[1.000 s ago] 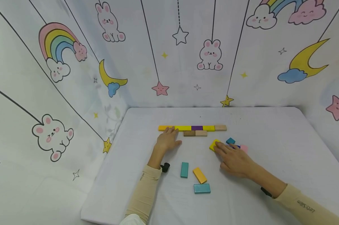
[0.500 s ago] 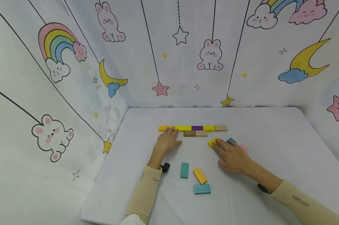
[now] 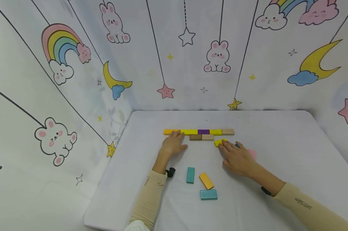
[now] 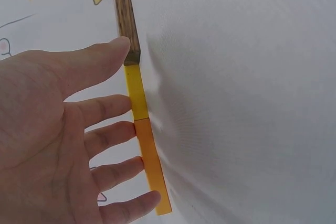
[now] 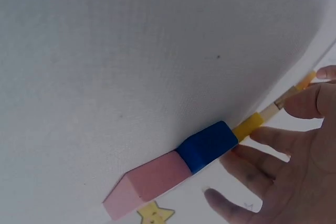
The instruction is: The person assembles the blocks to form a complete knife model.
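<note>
My left hand [image 3: 172,143] rests with fairly straight fingers at the left end of a block row. In the left wrist view its fingertips touch an orange block [image 4: 152,169] and a yellow one [image 4: 137,90], the thumb lying by a dark wooden block [image 4: 127,22]. My right hand [image 3: 237,158] presses its extended fingertips on a loose yellow block [image 3: 218,142], just below the row's right part. Beside that hand are a pink block [image 5: 160,174] and a blue block [image 5: 209,144], both partly hidden behind it in the head view.
The row also has a purple block [image 3: 203,132] and a pale wooden block [image 3: 227,132], with another pale block [image 3: 207,137] in the second line. Nearer me lie a green block [image 3: 190,175], an orange-yellow block [image 3: 206,181] and a teal block [image 3: 208,194] on the white table [image 3: 119,199].
My right hand has slid the loose yellow block up and slightly left toward the row, turning it closer to parallel. My left hand has stayed in place.
</note>
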A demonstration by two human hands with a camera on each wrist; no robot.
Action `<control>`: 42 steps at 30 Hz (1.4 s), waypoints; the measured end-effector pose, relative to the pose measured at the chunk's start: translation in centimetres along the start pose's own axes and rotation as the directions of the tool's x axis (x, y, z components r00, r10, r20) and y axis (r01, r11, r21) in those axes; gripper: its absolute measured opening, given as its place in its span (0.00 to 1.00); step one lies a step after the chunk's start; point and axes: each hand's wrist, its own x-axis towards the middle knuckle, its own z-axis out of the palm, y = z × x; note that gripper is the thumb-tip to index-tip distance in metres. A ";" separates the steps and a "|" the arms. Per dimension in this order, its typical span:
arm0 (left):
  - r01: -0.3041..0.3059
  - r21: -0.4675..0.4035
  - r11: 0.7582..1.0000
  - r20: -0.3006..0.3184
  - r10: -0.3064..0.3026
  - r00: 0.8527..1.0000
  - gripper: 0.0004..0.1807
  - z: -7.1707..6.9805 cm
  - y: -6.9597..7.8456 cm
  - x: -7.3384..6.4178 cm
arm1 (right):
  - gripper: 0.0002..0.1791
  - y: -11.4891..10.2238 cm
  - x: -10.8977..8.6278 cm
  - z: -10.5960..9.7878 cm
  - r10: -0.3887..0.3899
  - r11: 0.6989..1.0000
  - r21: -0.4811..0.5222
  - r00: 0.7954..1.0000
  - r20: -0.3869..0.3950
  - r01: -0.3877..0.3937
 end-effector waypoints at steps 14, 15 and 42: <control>0.015 0.021 1.000 0.033 -0.015 0.999 0.40 0.3 -0.2 0.5 | 0.32 0.4 1.0 0.5 0.021 1.000 -0.013 1.000 -0.007 -0.021; 0.014 0.017 1.000 0.027 -0.014 1.000 0.39 0.2 -0.2 0.4 | 0.32 0.4 1.1 0.5 0.023 1.000 -0.014 1.000 -0.007 -0.023; 0.021 -0.011 1.000 0.028 -0.020 0.999 0.40 0.2 -0.2 0.5 | 0.32 0.5 2.4 0.4 0.075 0.997 -0.009 0.997 0.005 -0.075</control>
